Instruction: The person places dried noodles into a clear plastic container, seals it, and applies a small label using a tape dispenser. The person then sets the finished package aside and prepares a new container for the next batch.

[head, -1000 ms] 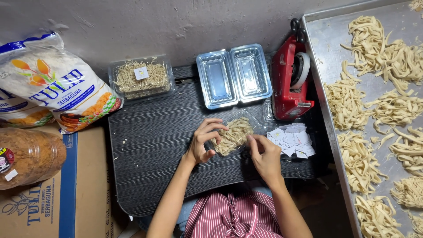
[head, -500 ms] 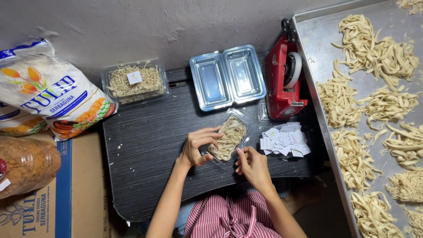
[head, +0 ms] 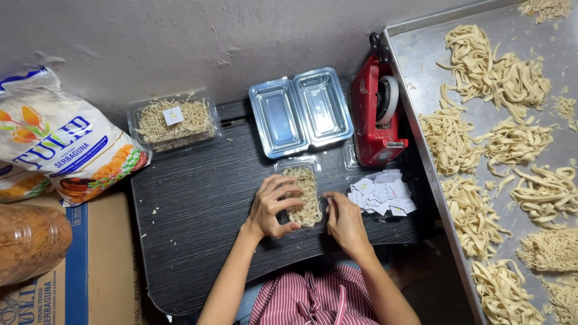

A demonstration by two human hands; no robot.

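Observation:
A small clear plastic container of noodles point(head: 304, 189) lies on the black table point(head: 198, 204) in front of me. My left hand point(head: 271, 207) grips its left side, fingers curled over the lid. Against the container's right edge presses my right hand point(head: 344, 219), fingers together. Right of that hand lies a pile of small white paper labels point(head: 382, 192).
An open empty clear container point(head: 301, 111) and a red tape dispenser point(head: 376, 117) sit at the table's back. A filled, labelled container point(head: 173, 122) stands back left. A metal tray point(head: 421, 120) with noodle bundles point(head: 494, 66) fills the right. A flour bag point(head: 60, 144) and jar point(head: 27, 244) are left.
The noodle container went from tilted up in both hands to lying flat on the table, with both hands still on its sides.

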